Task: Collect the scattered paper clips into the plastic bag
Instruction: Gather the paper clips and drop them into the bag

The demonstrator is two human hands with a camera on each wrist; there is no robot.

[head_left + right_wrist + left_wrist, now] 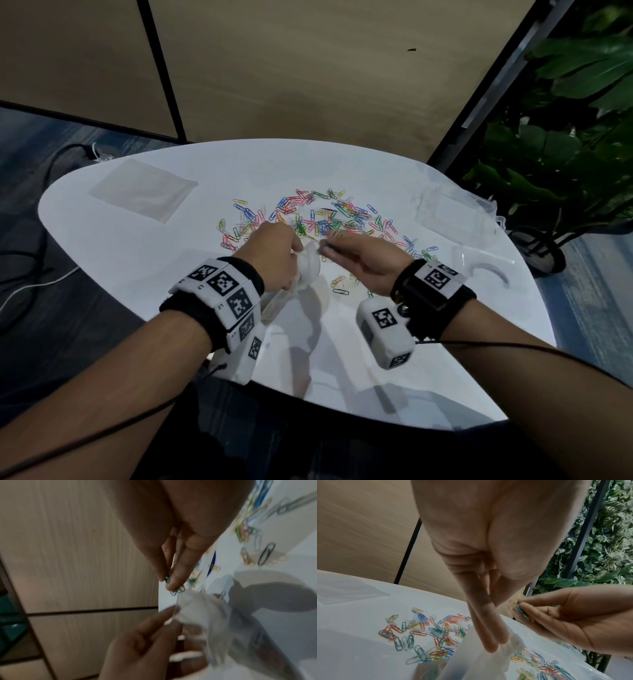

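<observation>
Coloured paper clips (308, 216) lie scattered across the middle of the white table (144, 260); they also show in the left wrist view (423, 630). My left hand (274, 253) grips the top edge of a clear plastic bag (308, 270) and holds it up off the table; the bag (202, 609) hangs open below the fingers (489, 637). My right hand (346, 250) is just right of the bag's mouth and pinches a small bunch of clips (173, 586) between thumb and fingers (522, 611).
A flat clear bag (144, 195) lies at the table's far left. A clear plastic box (455, 212) and a lid (483, 263) sit at the right. A leafy plant (565, 137) stands beyond the right edge. Cables (41, 274) run on the floor at left.
</observation>
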